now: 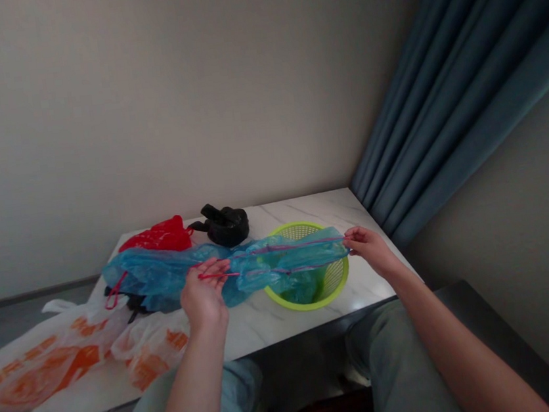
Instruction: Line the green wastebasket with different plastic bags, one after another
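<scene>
A translucent blue plastic bag (304, 250) with pink drawstrings is stretched sideways between my hands. My left hand (205, 292) is closed on its left part, a pink string running across the fingers. At the right end of the stretched strip, the fingertips of my right hand (366, 247) pinch the bag's edge. Beneath it stands a yellow-green plastic basket (310, 306), with some blue plastic showing inside. More crumpled blue plastic (148, 273) lies to the left behind my left hand; whether it is the same bag I cannot tell.
On the marble-patterned table (339, 206), a red plastic bag (161, 235) and a black bundle (227, 226) lie at the back. White bags with orange print (53, 353) spread over the left end. A blue curtain (442, 74) hangs at the right, beside the wall (241, 91).
</scene>
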Demonstrator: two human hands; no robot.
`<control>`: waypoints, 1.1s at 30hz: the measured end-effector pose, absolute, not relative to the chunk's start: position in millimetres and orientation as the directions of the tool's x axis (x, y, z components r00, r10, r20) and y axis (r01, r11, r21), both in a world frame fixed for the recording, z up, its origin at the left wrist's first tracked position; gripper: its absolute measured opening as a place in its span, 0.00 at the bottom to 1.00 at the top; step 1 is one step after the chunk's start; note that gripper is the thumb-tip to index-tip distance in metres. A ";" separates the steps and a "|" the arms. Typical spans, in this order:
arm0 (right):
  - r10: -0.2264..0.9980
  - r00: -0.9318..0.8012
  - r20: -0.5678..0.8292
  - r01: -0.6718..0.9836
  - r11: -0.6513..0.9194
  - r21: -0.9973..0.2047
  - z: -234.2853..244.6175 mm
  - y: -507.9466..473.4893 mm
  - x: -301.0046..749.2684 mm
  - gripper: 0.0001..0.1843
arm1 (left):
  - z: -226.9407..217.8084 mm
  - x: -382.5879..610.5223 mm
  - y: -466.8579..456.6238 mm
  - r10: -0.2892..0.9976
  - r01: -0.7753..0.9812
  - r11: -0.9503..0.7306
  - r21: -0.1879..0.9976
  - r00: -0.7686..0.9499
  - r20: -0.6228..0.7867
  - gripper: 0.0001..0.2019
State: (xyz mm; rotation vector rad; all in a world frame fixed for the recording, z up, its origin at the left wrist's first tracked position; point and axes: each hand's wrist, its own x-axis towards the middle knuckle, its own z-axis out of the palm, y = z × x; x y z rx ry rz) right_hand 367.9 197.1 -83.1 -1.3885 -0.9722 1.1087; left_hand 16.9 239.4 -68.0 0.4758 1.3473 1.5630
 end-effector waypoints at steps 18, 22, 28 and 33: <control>0.936 0.266 -0.228 -0.238 -0.166 -0.957 -85.9 199.7 361.6 0.22 | -61.5 15.0 236.9 0.846 -0.584 -0.060 0.809 -0.460 -0.269 0.13; 0.948 0.226 -0.225 -0.290 -0.155 -0.945 -83.0 197.9 360.0 0.23 | -62.5 12.6 234.8 0.839 -0.579 -0.011 0.816 -0.449 -0.307 0.14; 0.967 0.114 -0.227 -0.361 -0.173 -0.916 -76.3 194.7 362.8 0.15 | -61.1 12.0 232.1 0.855 -0.525 0.006 0.851 -0.439 -0.277 0.14; 0.962 0.106 -0.252 -0.608 -0.138 -0.782 -66.5 194.0 365.2 0.12 | -67.2 11.1 232.9 0.854 -0.482 0.050 0.875 -0.433 -0.287 0.15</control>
